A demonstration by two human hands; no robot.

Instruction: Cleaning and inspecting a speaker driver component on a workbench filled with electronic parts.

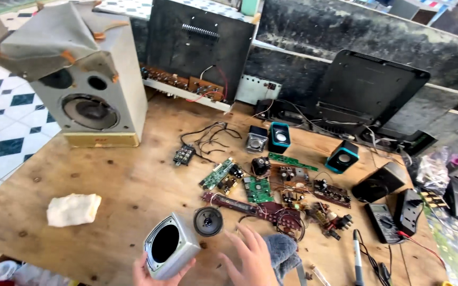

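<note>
My left hand [148, 274] grips a small grey speaker housing [169, 252] from below at the near edge of the wooden table [107, 180]; its round front opening is empty. A loose black speaker cone [208, 221] lies just right of the housing. My right hand [250, 259] hovers open, fingers spread, beside a grey fuzzy cloth [282, 251]. Past my fingers lie several circuit boards, among them a green board [257, 189] and a dark red board [263, 208].
A large grey speaker cabinet [88, 90] stands at the back left, a white rag [73, 209] lies near left. Two small teal-rimmed speakers [279, 136] [342, 157], a multimeter [381, 222], a soldering iron [357, 259] and a black monitor back [369, 90] fill the right.
</note>
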